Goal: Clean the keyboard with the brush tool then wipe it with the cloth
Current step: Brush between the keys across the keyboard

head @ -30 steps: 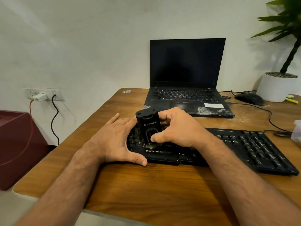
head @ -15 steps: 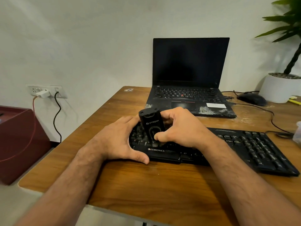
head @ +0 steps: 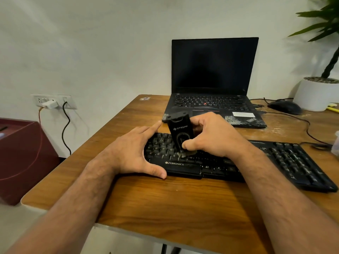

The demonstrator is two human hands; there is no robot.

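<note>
Wooden desk (head: 165, 204), near left corner: your Zebronics keyboard (head: 229, 167) lies along front edge. Left hand (head: 132, 153), fingers straight, pins its left end against sliding. Right hand (head: 211, 138) clasps brush tool (head: 180, 132) upright, bristles down among keys. Cloth not visible.

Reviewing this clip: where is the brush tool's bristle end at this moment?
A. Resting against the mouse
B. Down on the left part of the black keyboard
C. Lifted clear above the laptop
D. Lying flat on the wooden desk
B: the right hand grips the brush tool upright, its bristle end down on the keys of the keyboard, while the left hand rests on that keyboard's left end.
</note>
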